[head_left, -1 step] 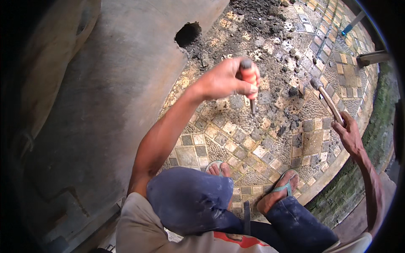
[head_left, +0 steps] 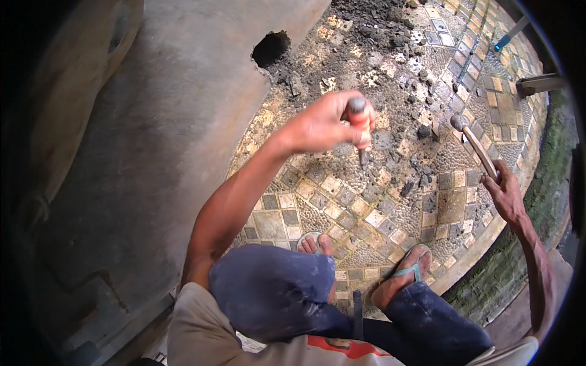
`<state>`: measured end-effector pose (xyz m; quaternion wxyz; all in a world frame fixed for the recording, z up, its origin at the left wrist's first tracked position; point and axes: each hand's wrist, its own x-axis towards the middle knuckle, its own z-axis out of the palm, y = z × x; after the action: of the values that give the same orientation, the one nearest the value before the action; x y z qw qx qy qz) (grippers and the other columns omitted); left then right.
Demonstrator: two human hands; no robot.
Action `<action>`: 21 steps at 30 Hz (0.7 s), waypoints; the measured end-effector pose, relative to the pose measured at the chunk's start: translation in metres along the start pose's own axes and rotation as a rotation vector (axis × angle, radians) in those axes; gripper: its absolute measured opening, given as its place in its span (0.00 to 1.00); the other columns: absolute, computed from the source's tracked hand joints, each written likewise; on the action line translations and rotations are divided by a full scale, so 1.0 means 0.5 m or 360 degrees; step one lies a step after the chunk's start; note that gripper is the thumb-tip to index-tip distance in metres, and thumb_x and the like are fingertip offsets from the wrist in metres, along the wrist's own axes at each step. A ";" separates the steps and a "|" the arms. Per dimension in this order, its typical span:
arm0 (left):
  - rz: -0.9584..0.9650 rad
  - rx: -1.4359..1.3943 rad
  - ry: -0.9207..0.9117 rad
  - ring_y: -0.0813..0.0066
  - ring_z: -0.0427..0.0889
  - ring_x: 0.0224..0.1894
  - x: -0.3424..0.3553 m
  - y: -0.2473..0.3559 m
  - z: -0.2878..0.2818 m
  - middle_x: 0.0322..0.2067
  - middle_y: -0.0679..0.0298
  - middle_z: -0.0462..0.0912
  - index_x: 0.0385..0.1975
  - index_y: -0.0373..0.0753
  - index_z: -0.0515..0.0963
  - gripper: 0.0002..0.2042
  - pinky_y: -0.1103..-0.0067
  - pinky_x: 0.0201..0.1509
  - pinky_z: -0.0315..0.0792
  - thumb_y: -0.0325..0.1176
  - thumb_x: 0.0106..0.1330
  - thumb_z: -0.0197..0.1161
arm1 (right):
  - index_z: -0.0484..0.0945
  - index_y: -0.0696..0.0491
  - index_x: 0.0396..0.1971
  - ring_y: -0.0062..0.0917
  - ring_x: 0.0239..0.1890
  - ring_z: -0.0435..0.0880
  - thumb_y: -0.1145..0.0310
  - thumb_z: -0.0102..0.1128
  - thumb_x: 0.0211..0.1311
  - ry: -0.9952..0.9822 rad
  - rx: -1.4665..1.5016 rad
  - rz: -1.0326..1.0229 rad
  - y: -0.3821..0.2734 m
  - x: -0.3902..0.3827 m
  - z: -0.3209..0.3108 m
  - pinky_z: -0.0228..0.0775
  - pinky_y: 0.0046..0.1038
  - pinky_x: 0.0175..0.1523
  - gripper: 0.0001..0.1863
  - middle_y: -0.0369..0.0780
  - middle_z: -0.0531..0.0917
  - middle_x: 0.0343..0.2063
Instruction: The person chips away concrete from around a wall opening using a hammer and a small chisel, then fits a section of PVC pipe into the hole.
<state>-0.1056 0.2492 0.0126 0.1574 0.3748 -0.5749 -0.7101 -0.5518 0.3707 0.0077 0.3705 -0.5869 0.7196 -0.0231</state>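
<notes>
In my left hand [head_left: 320, 127], whose fingers are wrapped round the grip, is a chisel [head_left: 359, 119] with an orange-red handle and a dark end cap. Its metal blade points down toward the tiled floor; whether the tip touches cannot be told. My right hand [head_left: 506, 196], out to the right, is closed round the wooden handle of a hammer [head_left: 478, 146]. The rounded grey hammer head is up and away from my fist, apart from the chisel.
Dark broken rubble [head_left: 372, 30] lies over the patterned tile floor [head_left: 452, 206] ahead. At left rises a grey wall [head_left: 177, 116] with a jagged round hole [head_left: 271, 49] near its base. A mossy strip [head_left: 494, 283] borders the floor at right. My sandalled feet [head_left: 418, 265] stand below.
My left hand and the chisel have dropped slightly toward me, and the chisel is tilted a little differently. The hammer has barely moved.
</notes>
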 end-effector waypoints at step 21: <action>0.0553 0.1938 -0.0086 0.64 0.84 0.50 -0.193 0.022 0.176 0.46 0.62 0.82 0.41 0.40 0.81 0.11 0.61 0.58 0.75 0.31 0.59 0.71 | 0.77 0.58 0.58 0.37 0.51 0.84 0.38 0.55 0.73 -0.1156 0.1181 -0.0344 -0.196 0.030 0.222 0.79 0.44 0.59 0.35 0.52 0.84 0.48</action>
<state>-0.1062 0.3707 0.0620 0.0145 0.2805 -0.9320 -0.2291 -0.4088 0.3721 -0.0343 0.7742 -0.4573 0.4238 -0.1093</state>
